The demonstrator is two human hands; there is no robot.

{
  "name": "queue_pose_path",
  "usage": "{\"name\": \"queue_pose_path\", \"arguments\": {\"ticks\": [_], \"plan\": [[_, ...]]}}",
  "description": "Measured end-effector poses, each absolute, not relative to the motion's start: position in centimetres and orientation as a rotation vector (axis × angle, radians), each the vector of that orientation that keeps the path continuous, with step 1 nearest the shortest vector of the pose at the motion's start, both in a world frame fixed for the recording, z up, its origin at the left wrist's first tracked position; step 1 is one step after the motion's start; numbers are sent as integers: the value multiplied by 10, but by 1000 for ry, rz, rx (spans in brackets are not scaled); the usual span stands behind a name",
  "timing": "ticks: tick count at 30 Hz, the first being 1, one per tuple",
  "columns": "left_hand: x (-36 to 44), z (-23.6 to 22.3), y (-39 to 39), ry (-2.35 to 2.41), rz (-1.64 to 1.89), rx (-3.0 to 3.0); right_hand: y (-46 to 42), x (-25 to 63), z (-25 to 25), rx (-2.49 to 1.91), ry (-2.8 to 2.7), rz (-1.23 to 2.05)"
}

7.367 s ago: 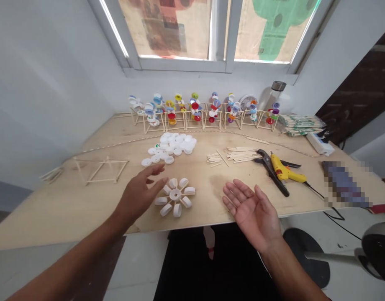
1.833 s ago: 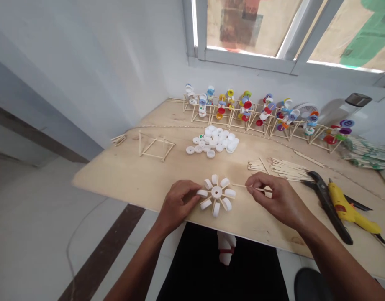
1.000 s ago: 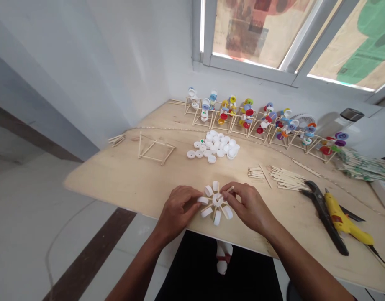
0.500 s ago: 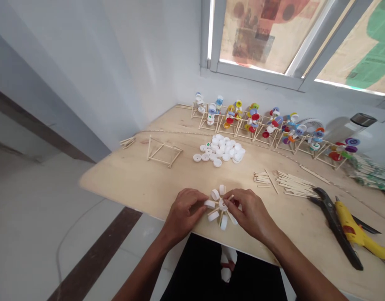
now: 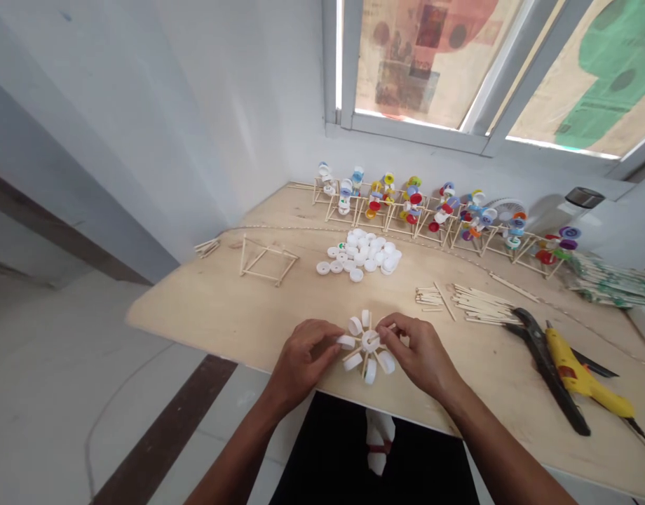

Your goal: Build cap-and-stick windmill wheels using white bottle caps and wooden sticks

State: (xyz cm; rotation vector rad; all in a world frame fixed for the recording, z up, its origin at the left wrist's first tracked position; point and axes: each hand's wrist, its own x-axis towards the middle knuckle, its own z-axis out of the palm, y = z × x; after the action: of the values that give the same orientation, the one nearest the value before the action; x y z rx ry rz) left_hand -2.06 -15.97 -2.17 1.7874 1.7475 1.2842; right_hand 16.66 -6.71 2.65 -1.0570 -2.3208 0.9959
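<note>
Around the bottle-cap wheel point(image 5: 369, 344), both hands point(image 5: 306, 358) point(image 5: 417, 351) pinch inward.

A craft workshop; plywood bench point(image 5: 196, 308), hot glue gun point(image 5: 578, 372), cutting pliers point(image 5: 548, 372), wooden sticks point(image 5: 483, 305) laid out.

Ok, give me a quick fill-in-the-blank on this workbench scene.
1. The left hand and right hand both touch a wheel made of white plastic ____.
2. The glue gun is ____.
3. The loose wooden sticks lie on the wheel's ____ side.

Missing words: bottle caps; yellow; right.
</note>
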Motion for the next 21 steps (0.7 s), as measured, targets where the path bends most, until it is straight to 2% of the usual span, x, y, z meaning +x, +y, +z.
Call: {"name": "queue_pose_path", "arguments": {"ticks": [14, 21], "plan": [[14, 35, -149, 1621, 1381, 1930, -87, 195, 0, -1048, -1310, 1563], [34, 59, -153, 1548, 1377, 2016, -109, 197, -11, -909, -849, 1813]]}}
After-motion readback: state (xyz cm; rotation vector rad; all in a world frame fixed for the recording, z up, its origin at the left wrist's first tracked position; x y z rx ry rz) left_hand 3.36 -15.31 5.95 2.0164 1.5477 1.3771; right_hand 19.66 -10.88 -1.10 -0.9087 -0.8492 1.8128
